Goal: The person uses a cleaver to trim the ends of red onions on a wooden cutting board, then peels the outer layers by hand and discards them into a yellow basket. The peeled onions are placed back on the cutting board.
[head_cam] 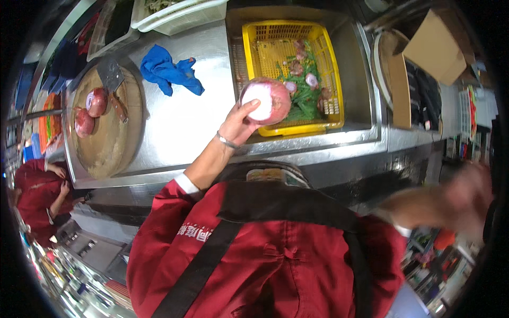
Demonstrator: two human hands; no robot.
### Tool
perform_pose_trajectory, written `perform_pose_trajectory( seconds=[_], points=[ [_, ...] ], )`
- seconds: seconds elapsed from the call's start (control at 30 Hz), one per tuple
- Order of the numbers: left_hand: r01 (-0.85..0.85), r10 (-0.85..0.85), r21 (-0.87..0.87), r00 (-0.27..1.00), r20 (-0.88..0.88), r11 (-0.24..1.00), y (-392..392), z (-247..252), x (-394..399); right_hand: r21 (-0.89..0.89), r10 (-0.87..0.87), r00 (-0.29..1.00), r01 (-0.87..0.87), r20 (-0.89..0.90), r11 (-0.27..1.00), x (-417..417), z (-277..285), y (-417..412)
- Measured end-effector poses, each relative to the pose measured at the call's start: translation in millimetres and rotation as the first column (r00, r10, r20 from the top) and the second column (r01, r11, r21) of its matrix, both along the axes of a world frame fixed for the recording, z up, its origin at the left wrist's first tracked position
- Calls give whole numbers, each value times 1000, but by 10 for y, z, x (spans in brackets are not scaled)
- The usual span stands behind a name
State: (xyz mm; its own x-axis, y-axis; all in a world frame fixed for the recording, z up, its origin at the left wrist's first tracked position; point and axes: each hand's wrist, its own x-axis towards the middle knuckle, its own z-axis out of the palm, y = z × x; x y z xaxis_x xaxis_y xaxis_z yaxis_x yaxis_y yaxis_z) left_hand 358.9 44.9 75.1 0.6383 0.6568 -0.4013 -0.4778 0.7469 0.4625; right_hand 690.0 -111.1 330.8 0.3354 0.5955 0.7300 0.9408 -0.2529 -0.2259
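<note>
My left hand [240, 121] grips a large red onion [278, 99], partly peeled with a pale bare side, above the near left corner of a yellow plastic basket [292, 130]. In that basket, which sits in a steel sink, lie green leaves [304, 105], onion skins and cut onion ends [311, 80]. My right hand [469, 198] is out at the far right, blurred; whether it holds something cannot be told. To the left, two red onions [96, 102] rest on a round wooden chopping block [115, 151] beside a cleaver [111, 77] with a wooden handle.
A blue cloth [169, 71] lies on the steel counter [179, 131] between block and sink. White plastic crates [183, 20] stand at the back. An open cardboard box [401, 91] with dark contents is right of the sink [354, 79]. Another person [35, 198] in red stands at far left.
</note>
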Motion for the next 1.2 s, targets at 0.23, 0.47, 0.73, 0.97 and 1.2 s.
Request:
perform_pose_trajectory(
  seconds=[0.23,0.47,0.73,0.97,1.2],
  points=[
    [-243,312,300,927,-209,923,-215,158,337,22,297,275,-701,-914,713,-1247,-1864,943],
    [-292,424,425,868,-258,857,-386,88,452,120,163,-27,-791,-986,599,-1203,-2089,931],
    [-312,423,386,872,-246,868,-411,48,283,264,67,-283,-747,-957,610,-1182,-2324,950],
    [-309,430,394,861,-270,866,-445,74,151,-51,261,266,-785,-928,618,-999,-2172,1052],
    [-164,372,509,863,-340,845,-465,96,98,-20,377,229,-875,-897,483,-1345,-1742,1060]
  ],
)
